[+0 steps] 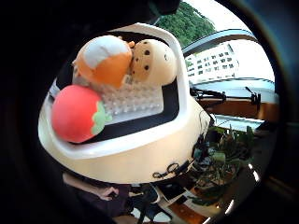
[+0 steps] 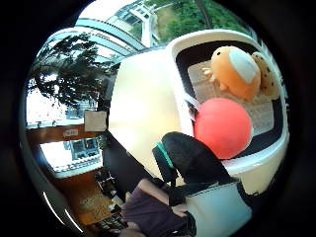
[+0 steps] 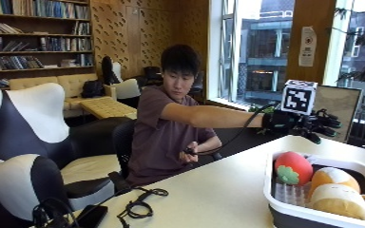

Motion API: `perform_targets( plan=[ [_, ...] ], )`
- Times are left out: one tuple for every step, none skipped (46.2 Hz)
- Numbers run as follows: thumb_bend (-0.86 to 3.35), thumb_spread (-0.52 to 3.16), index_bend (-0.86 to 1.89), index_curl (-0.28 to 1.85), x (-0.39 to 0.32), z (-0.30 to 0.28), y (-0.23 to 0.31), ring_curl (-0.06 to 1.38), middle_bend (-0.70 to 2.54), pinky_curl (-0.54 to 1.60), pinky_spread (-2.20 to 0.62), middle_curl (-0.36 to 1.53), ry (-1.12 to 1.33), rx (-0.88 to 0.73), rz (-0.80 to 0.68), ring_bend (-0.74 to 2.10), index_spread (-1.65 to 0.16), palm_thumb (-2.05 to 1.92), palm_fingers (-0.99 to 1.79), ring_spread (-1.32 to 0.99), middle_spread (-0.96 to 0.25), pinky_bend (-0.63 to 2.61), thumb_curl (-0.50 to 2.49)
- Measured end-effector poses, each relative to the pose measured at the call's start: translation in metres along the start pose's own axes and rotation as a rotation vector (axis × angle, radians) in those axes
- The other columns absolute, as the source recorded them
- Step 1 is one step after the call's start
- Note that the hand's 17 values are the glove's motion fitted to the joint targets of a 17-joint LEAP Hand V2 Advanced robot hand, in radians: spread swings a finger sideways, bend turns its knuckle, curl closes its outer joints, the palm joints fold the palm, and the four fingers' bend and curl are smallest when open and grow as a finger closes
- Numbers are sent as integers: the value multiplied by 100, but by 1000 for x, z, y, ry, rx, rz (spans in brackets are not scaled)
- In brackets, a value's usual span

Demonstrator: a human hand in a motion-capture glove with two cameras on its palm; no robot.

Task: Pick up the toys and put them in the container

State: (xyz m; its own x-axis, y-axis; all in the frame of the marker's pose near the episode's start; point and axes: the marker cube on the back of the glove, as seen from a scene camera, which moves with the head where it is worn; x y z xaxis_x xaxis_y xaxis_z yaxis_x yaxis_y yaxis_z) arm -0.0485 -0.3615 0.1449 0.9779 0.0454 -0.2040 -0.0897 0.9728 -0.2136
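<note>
A white-rimmed dark container (image 3: 270,199) stands on the pale table (image 3: 220,190) at the near right. In it lie a red strawberry plush (image 3: 292,167), an orange and white plush (image 3: 334,179) and a cream plush (image 3: 337,202) on a white studded plate (image 3: 285,194). My gloved right hand (image 3: 309,124) hovers in the air above and behind the container, fingers stretched out, holding nothing. Both palm views look down into the container (image 1: 140,158) (image 2: 182,44) at the strawberry (image 1: 77,113) (image 2: 222,127), the orange plush (image 1: 103,59) (image 2: 236,71) and the spotted cream plush (image 1: 153,62) (image 2: 268,74).
Black cables (image 3: 138,206) lie on the table near its left edge. The person's bare left hand (image 3: 192,151) rests by the table's far edge. Black and white chairs (image 3: 24,156) stand to the left, windows behind.
</note>
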Motion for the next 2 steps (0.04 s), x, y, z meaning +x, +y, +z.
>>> perform_targets(
  plan=[
    [-3,113,4,24,3,-1,1,38,5,35,5,34,19,2,-9,26,-22,0,-45,2,6,95,55],
    [-3,113,4,23,5,-1,1,38,4,35,5,33,28,2,-14,25,-22,-1,-45,3,6,94,54]
  ],
)
